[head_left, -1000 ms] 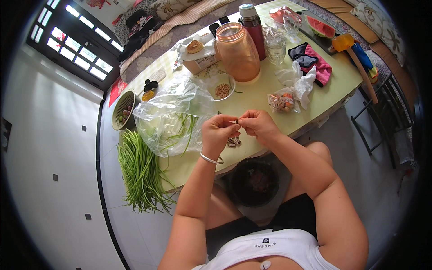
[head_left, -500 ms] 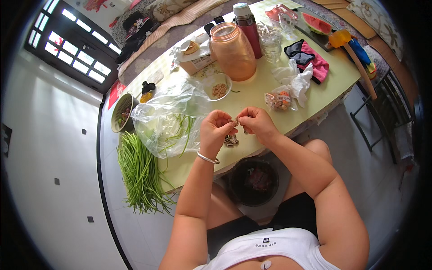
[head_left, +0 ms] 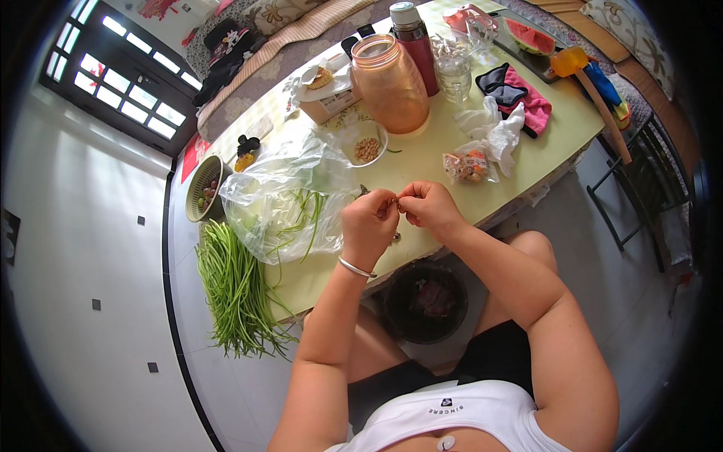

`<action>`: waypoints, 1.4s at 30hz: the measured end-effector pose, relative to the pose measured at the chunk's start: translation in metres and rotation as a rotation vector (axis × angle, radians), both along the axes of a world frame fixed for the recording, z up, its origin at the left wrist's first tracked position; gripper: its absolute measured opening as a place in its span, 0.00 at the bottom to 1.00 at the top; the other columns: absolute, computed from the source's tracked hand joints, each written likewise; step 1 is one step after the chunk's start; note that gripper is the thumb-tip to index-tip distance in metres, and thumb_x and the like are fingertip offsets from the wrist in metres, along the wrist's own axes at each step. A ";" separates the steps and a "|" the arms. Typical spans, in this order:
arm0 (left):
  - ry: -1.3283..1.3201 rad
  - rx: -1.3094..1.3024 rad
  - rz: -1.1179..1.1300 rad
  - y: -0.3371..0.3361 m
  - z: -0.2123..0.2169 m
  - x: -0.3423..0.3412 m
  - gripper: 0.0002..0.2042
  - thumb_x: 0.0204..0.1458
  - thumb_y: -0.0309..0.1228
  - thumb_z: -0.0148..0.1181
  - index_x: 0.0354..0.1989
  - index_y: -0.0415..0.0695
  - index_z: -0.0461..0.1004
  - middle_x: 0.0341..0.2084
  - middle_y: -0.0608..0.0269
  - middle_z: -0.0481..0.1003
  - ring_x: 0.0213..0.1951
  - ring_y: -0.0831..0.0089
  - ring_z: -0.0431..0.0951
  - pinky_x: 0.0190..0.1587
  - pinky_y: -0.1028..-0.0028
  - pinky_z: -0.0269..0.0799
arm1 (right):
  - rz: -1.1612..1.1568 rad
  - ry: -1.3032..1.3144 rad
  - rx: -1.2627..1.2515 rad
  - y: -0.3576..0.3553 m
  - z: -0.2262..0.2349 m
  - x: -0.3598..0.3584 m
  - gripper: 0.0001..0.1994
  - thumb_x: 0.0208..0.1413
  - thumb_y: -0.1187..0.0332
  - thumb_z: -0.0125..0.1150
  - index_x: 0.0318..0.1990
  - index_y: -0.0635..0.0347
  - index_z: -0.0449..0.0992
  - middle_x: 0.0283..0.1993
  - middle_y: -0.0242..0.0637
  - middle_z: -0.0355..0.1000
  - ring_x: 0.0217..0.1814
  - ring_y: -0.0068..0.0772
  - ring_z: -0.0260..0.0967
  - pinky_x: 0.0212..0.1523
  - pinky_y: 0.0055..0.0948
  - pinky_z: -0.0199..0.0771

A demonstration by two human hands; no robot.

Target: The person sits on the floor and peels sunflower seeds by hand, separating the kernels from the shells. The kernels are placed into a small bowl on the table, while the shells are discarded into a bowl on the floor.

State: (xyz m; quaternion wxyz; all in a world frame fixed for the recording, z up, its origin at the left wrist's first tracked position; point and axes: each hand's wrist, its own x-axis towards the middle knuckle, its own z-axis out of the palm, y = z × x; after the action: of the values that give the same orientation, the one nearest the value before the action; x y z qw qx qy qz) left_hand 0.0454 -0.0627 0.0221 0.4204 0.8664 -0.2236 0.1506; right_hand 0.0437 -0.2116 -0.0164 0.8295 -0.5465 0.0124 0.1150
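Note:
Above the near edge of the table, my left hand (head_left: 369, 220) and my right hand (head_left: 429, 209) meet fingertip to fingertip. Both are closed in a pinch around something too small to make out. A silver bangle (head_left: 357, 267) circles my left wrist. Small dark and pale pieces (head_left: 395, 237) lie on the table under my hands, mostly hidden by the left one. Beyond my hands stands a white bowl (head_left: 384, 151) holding light brown kernels (head_left: 367, 150). Left of my left hand spreads a clear plastic bag (head_left: 256, 196) with green stalks in it.
A bundle of long green stalks (head_left: 237, 294) hangs over the table's left edge near a basket (head_left: 193, 197) of fruit. Farther back stand an orange jar (head_left: 392, 90) and a dark red flask (head_left: 419, 56). A snack packet (head_left: 468, 164) lies right; a black bin (head_left: 425, 320) is below.
My left hand has turned inward and shifted slightly right, now covering most of the small pieces beneath. My right hand's fingers have drawn closer to it; both still pinch.

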 end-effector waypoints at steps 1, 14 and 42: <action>-0.003 0.000 0.008 0.000 0.000 0.000 0.05 0.44 0.19 0.62 0.30 0.37 0.76 0.19 0.61 0.77 0.22 0.81 0.77 0.27 0.80 0.72 | 0.001 -0.001 0.003 0.001 -0.002 0.001 0.03 0.50 0.74 0.55 0.31 0.64 0.73 0.26 0.31 0.70 0.22 0.17 0.63 0.21 0.18 0.61; -0.233 0.041 0.259 0.027 0.023 0.087 0.04 0.48 0.23 0.61 0.32 0.38 0.79 0.22 0.58 0.79 0.23 0.75 0.79 0.27 0.78 0.73 | -0.062 0.092 0.447 -0.011 0.015 0.008 0.04 0.50 0.72 0.47 0.32 0.62 0.68 0.30 0.39 0.71 0.26 0.24 0.66 0.19 0.20 0.57; -0.145 0.256 0.015 -0.016 -0.020 0.006 0.04 0.41 0.22 0.63 0.27 0.41 0.77 0.25 0.58 0.76 0.29 0.60 0.76 0.34 0.65 0.72 | -0.087 0.120 0.112 -0.018 -0.001 0.012 0.04 0.53 0.73 0.56 0.35 0.62 0.74 0.27 0.30 0.70 0.21 0.16 0.62 0.21 0.17 0.58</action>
State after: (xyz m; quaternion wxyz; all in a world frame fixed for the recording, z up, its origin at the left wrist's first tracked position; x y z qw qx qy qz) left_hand 0.0515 -0.0791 0.0019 0.2882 0.9013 -0.2644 0.1862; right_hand 0.0556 -0.2297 -0.0178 0.8607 -0.4903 0.0792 0.1119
